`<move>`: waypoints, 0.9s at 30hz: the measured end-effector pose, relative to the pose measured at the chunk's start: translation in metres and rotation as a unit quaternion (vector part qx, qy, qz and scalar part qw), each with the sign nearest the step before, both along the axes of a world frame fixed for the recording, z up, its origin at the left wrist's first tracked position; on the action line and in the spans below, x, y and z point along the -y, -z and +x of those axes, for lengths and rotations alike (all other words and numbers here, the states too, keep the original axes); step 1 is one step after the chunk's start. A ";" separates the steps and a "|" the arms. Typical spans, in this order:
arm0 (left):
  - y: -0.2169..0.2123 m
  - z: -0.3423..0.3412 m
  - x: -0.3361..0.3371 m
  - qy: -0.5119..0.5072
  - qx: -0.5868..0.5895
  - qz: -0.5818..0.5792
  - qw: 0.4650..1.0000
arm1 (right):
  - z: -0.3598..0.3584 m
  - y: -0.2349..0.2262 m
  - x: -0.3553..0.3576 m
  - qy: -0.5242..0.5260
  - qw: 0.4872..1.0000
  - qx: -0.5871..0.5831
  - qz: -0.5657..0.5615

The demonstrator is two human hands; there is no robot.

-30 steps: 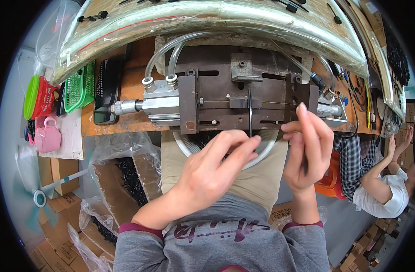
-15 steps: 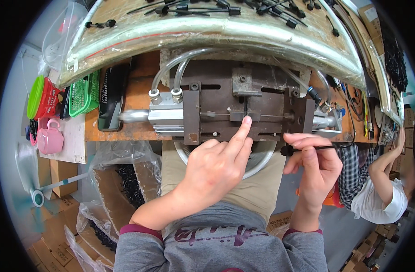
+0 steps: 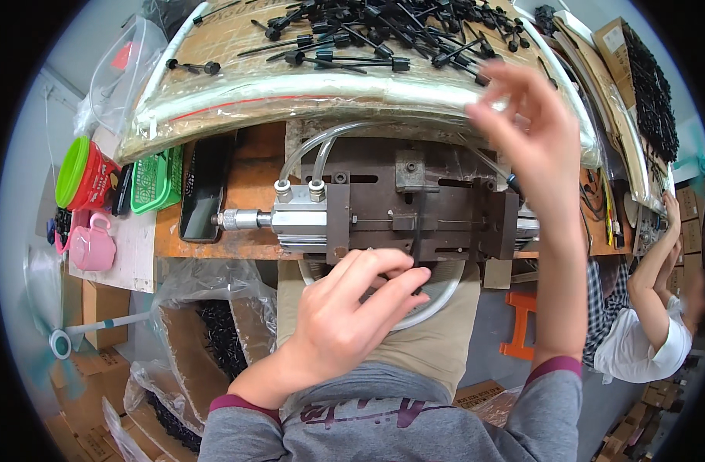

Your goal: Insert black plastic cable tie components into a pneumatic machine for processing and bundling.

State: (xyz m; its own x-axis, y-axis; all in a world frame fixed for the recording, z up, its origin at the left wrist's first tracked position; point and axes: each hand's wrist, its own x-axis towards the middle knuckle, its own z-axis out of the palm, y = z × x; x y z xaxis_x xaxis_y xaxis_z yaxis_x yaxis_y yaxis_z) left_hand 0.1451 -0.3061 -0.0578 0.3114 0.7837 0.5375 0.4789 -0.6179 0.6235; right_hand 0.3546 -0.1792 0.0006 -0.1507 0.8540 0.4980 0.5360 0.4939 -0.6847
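My left hand (image 3: 352, 308) is in front of the fixture, fingers curled round the near end of a thin black rod (image 3: 417, 239); the part between the fingers is mostly hidden. The rod lies across the small central block (image 3: 403, 222) of a dark metal fixture (image 3: 375, 165). My right hand (image 3: 533, 115) is raised at the near edge of a cardboard tray (image 3: 237, 85), fingers apart and slightly blurred, with nothing visible in them. Just beyond its fingertips lies a pile of black knobbed rods (image 3: 391, 31).
Silver air cylinders (image 3: 300, 223) flank the fixture, with clear hoses (image 3: 302, 154) arching behind. On the left are a phone (image 3: 204, 192), a green basket (image 3: 156, 181) and a pink cup (image 3: 93, 245). An orange stool (image 3: 518, 323) and another person (image 3: 645, 331) are at right.
My right hand has gone from beside the fixture up to the tray, and the knobbed rod it held is gone from it. My left hand's pointing finger has left the central block and curled nearer me.
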 end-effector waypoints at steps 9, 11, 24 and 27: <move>0.039 0.025 -0.004 -0.045 -0.144 0.064 0.986 | -0.010 -0.033 -0.119 0.048 0.899 0.435 -0.036; 0.036 0.026 -0.008 -0.046 -0.161 0.057 0.984 | -0.017 -0.036 -0.120 0.062 0.863 0.497 -0.069; 0.036 0.023 -0.011 -0.034 -0.146 0.063 0.987 | 0.041 -0.068 -0.082 0.009 0.948 0.275 -0.163; 0.033 0.023 -0.011 -0.022 -0.145 0.062 0.987 | 0.058 -0.067 -0.071 -0.055 0.979 0.078 -0.181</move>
State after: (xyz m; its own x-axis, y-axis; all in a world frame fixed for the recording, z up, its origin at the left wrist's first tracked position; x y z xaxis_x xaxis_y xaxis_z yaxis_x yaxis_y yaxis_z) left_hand 0.1677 -0.2947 -0.0910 0.4342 0.7328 0.5239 0.6538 -0.6564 0.3763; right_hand 0.4126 -0.1078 0.0674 -0.3020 0.9446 0.1286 0.6059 0.2943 -0.7391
